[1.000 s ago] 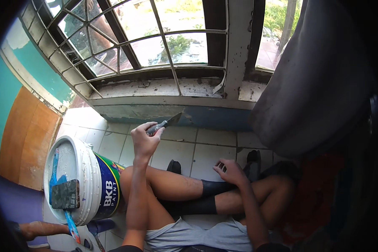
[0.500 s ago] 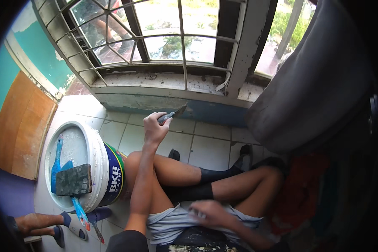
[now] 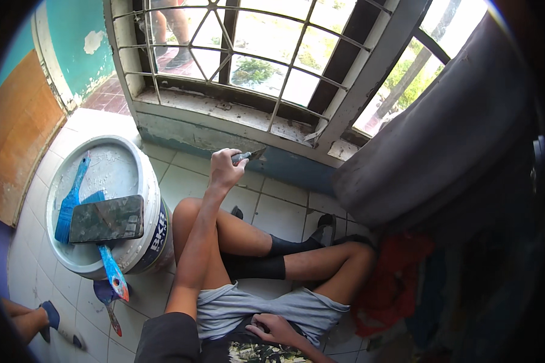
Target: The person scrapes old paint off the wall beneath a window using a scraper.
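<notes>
My left hand (image 3: pixel 226 168) is closed round the grey handle of a putty knife (image 3: pixel 242 157). Its blade points right, up against the low wall strip (image 3: pixel 191 140) under the window, where paint is peeling; whether it touches, I cannot tell. On my lap lies my right hand (image 3: pixel 276 330), fingers loosely apart and holding nothing, against the grey shorts (image 3: pixel 257 308). Left of my knee stands a lidded paint bucket (image 3: pixel 153 181). Its lid carries a blue-handled paintbrush (image 3: pixel 79 181), a dusty dark phone (image 3: pixel 107 219), and another blue brush (image 3: pixel 113 270) partly under the phone.
A barred window (image 3: pixel 224 103) rises ahead. Dark cloth (image 3: pixel 430 139) hangs at the right, with red fabric (image 3: pixel 393 278) below. On the tiled floor beside the bucket lies a scraper-like tool (image 3: pixel 109 296). Another person's foot (image 3: pixel 51 314) shows at lower left; someone's legs (image 3: pixel 172 30) stand outside.
The view has shifted and turned. My left hand keeps its grip on the putty knife near the wall. My right hand, blurred before, has settled lower on my lap.
</notes>
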A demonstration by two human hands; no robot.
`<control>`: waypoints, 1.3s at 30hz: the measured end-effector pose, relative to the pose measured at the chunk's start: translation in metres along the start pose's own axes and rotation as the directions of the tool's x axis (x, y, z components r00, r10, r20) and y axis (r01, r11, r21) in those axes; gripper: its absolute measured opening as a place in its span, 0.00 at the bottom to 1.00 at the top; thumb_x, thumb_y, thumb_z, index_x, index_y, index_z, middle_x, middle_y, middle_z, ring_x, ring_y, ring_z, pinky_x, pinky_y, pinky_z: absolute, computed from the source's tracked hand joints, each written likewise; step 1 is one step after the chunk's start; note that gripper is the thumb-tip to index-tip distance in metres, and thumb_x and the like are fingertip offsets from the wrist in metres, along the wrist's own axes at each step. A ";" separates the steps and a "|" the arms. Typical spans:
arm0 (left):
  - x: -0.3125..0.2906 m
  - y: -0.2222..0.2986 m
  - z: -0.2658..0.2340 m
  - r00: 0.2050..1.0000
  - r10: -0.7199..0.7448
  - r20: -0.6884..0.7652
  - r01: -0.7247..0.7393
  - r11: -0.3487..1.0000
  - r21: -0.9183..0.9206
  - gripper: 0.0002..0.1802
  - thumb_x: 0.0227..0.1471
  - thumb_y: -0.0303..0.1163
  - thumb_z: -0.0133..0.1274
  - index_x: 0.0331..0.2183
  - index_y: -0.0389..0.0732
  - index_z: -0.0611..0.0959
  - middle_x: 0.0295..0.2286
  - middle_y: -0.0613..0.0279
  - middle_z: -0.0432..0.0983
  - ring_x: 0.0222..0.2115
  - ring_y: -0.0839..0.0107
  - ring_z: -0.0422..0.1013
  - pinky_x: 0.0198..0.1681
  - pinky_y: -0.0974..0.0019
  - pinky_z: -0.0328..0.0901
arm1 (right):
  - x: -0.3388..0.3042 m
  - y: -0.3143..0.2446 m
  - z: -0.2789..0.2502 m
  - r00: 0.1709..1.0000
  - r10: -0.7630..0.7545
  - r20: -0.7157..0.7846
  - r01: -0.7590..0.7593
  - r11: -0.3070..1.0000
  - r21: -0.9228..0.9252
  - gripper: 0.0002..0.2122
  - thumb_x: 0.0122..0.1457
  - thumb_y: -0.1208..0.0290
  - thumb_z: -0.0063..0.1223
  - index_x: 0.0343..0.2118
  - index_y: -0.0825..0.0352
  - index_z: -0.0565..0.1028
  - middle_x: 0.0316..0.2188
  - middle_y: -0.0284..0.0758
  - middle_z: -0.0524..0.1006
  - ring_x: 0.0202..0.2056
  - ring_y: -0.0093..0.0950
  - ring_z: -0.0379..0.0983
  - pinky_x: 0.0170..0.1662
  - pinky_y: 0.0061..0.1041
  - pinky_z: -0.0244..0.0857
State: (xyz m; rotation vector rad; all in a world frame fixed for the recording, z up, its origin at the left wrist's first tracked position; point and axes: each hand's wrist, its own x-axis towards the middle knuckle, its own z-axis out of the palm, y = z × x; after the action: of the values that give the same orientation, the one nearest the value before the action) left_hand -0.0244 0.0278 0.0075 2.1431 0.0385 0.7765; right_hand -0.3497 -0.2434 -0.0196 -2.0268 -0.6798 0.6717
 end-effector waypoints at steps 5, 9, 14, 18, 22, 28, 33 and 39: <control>0.001 -0.008 -0.006 0.999 -0.015 0.038 0.013 0.999 0.050 0.12 0.41 0.28 0.64 0.32 0.33 0.86 0.29 0.46 0.80 0.32 0.50 0.77 0.41 0.55 0.71 | 0.000 0.000 -0.001 1.000 0.002 0.020 -0.002 1.000 0.007 0.14 0.60 0.62 0.58 0.28 0.68 0.71 0.22 0.41 0.73 0.24 0.39 0.71 0.30 0.33 0.64; 0.002 -0.015 -0.009 0.997 -0.061 0.042 0.057 0.995 0.080 0.11 0.41 0.26 0.64 0.32 0.34 0.86 0.30 0.47 0.80 0.34 0.51 0.77 0.42 0.55 0.71 | 0.003 -0.001 -0.001 1.000 0.024 0.019 -0.024 1.000 0.003 0.14 0.60 0.62 0.58 0.28 0.68 0.72 0.22 0.40 0.73 0.23 0.36 0.70 0.29 0.31 0.64; 0.002 -0.018 -0.004 0.998 -0.032 0.062 0.025 0.993 0.116 0.12 0.41 0.24 0.63 0.33 0.35 0.86 0.33 0.47 0.79 0.37 0.50 0.76 0.44 0.55 0.70 | 0.003 -0.003 -0.002 0.986 0.150 0.068 -0.154 0.986 0.067 0.14 0.60 0.61 0.59 0.30 0.68 0.73 0.21 0.38 0.72 0.22 0.31 0.66 0.29 0.27 0.62; 0.004 -0.021 0.006 0.999 -0.011 0.040 0.004 0.984 0.179 0.12 0.42 0.24 0.62 0.33 0.35 0.85 0.32 0.47 0.79 0.36 0.50 0.76 0.44 0.54 0.70 | 0.005 -0.002 -0.013 0.987 0.114 0.112 -0.133 0.975 0.180 0.12 0.61 0.63 0.59 0.37 0.67 0.73 0.22 0.36 0.73 0.23 0.26 0.66 0.29 0.25 0.62; 0.006 -0.018 0.016 0.996 -0.011 0.084 -0.006 0.980 0.200 0.10 0.42 0.24 0.62 0.32 0.34 0.84 0.31 0.47 0.77 0.36 0.48 0.75 0.42 0.53 0.70 | 0.020 0.011 -0.056 0.987 0.076 0.143 -0.110 0.965 0.240 0.11 0.61 0.65 0.58 0.42 0.66 0.73 0.24 0.32 0.76 0.26 0.20 0.71 0.31 0.22 0.63; 0.000 -0.043 0.033 0.996 0.058 0.075 -0.074 0.968 0.240 0.09 0.41 0.25 0.62 0.30 0.33 0.83 0.30 0.46 0.77 0.33 0.47 0.75 0.40 0.52 0.70 | 0.100 0.032 -0.151 0.978 -0.122 -0.167 0.136 0.988 0.078 0.10 0.59 0.71 0.60 0.41 0.67 0.73 0.25 0.31 0.77 0.25 0.17 0.71 0.29 0.19 0.64; -0.009 -0.042 0.053 0.989 0.080 0.127 -0.122 0.922 0.368 0.06 0.43 0.27 0.60 0.26 0.35 0.81 0.30 0.45 0.76 0.34 0.46 0.74 0.39 0.50 0.69 | 0.181 0.085 -0.190 0.940 -0.080 -0.332 0.199 0.919 0.341 0.07 0.62 0.73 0.54 0.40 0.67 0.71 0.25 0.29 0.76 0.26 0.17 0.72 0.31 0.19 0.65; 0.000 0.003 0.013 0.999 0.012 0.044 -0.024 0.963 0.269 0.08 0.43 0.24 0.59 0.30 0.32 0.82 0.30 0.47 0.76 0.32 0.47 0.74 0.40 0.51 0.69 | 0.214 0.160 -0.178 0.837 0.100 -0.538 -0.125 0.992 -0.010 0.12 0.60 0.67 0.58 0.39 0.69 0.72 0.22 0.36 0.74 0.27 0.25 0.74 0.31 0.27 0.67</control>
State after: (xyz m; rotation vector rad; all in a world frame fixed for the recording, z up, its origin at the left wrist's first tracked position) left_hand -0.0177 0.0170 0.0036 2.4201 0.1081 0.7722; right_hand -0.0449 -0.2733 -0.1154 -2.1701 -0.2418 0.1239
